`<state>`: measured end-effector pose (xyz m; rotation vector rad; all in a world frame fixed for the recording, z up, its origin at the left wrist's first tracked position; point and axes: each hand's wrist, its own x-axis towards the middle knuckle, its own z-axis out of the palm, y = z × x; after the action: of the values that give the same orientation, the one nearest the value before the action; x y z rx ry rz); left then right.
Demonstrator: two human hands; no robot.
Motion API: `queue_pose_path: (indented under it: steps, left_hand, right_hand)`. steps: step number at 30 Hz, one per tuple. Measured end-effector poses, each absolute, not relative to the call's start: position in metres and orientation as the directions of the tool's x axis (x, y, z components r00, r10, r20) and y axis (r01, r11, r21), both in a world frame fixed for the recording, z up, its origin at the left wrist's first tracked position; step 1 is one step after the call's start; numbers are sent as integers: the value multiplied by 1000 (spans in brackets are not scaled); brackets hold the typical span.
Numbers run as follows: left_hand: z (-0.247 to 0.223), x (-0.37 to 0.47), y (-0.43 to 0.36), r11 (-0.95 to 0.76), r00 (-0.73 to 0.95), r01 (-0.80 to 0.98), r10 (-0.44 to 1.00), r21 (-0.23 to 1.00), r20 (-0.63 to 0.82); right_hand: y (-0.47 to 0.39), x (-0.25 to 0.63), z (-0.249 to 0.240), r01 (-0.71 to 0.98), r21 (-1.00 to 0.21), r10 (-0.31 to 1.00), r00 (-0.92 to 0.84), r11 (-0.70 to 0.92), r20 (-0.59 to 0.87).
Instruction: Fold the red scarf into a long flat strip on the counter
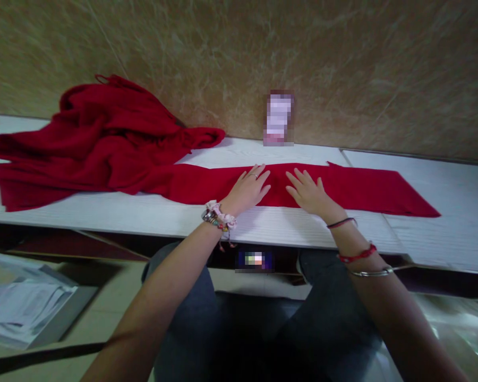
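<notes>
Red cloth: flat along front edge of surface; heap at back edge unsmoothed. Left hand, right hand atop, grips open.

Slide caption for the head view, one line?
Left hand and right hand lie palm-down on a red cloth strip along a white counter.

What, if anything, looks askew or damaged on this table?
A small corner juts from the far edge of the flattened red cloth, near the right hand, breaking its fairly straight line. No spill or clear damage shows.
</notes>
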<state>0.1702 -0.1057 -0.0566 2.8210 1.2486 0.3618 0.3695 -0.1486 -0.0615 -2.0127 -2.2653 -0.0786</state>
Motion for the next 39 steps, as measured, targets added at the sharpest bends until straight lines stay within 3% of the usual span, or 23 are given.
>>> queue_pose_path:
  steps: [4, 8, 11, 18, 22, 28, 32, 35, 39]
  left_hand:
    - [-60, 175, -102, -654, 662, 744, 750, 134, -15]
    - [-62, 169, -100, -654, 667, 743, 741, 141, -80]
    - [-62, 165, -99, -660, 674, 736, 735, 151, -76]
    - [-56, 164, -98, -636, 656, 754, 737, 164, -163]
    - [-51, 167, -101, -618, 638, 770, 746, 160, -190]
    - [-53, 180, -101, -659, 661, 739, 749, 139, 41]
    - [-61, 189, -98, -607, 620, 779, 783, 157, -45]
    - [-61, 187, -95, -620, 635, 769, 769, 153, -73]
    - [-48, 164, -75, -638, 619, 757, 770, 143, 154]
  right_hand:
    - [-144, 356, -64, 979, -69, 981, -192, 193, 22]
    - [-148, 382, -68, 988, -52, 989, -145, 144, -17]
    - [-153, 418, -72, 997, -52, 998, -57, 56, -12]
    - [-173, 501, -70, 948, -175, 963, 271, -265, 10]
    - [-179, 511, -64, 924, -185, 932, 353, -334, 80]
    - [-169, 446, -61, 990, -133, 985, 65, -43, 162]
    - [-163, 406, -65, 975, -26, 971, -215, 219, 105]
    - [-161, 402, -67, 964, -16, 965, -264, 264, 11]
    - [-156, 404, -63, 976, -51, 976, -213, 211, -48]
